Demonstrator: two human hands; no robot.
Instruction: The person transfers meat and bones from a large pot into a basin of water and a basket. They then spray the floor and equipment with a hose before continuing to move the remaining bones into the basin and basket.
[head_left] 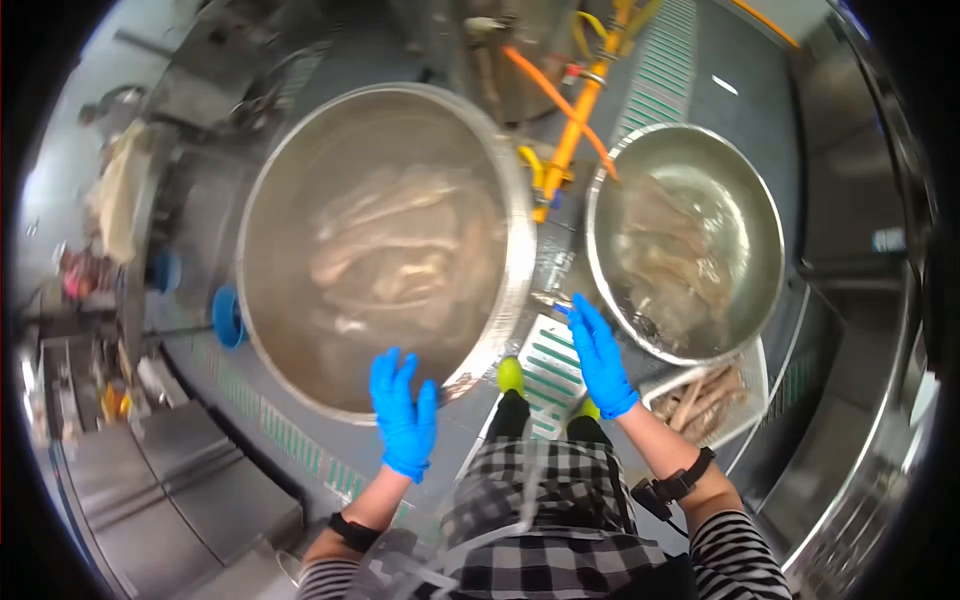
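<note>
So the pale meaty pieces (400,240) are sitting in cloudy liquid inside the big metal pot (518,260), deep enough that the walls probably keep it all contained. Left hand (403,415) is at the pot's near rim, gloved fingers loosely spread, holding nothing; can't tell if it's actually touching. Right hand (603,365) is just right of the pot, open too, fingers stretched out and close together, also empty. Further right there's a smaller metal basin (776,215) with more pieces in liquid, an orange hose (545,78) reaching its rim, probably so water can run in. A white tray (758,395) beyond the right hand holds more chunks (705,405), likely to keep them off the floor (715,105).
</note>
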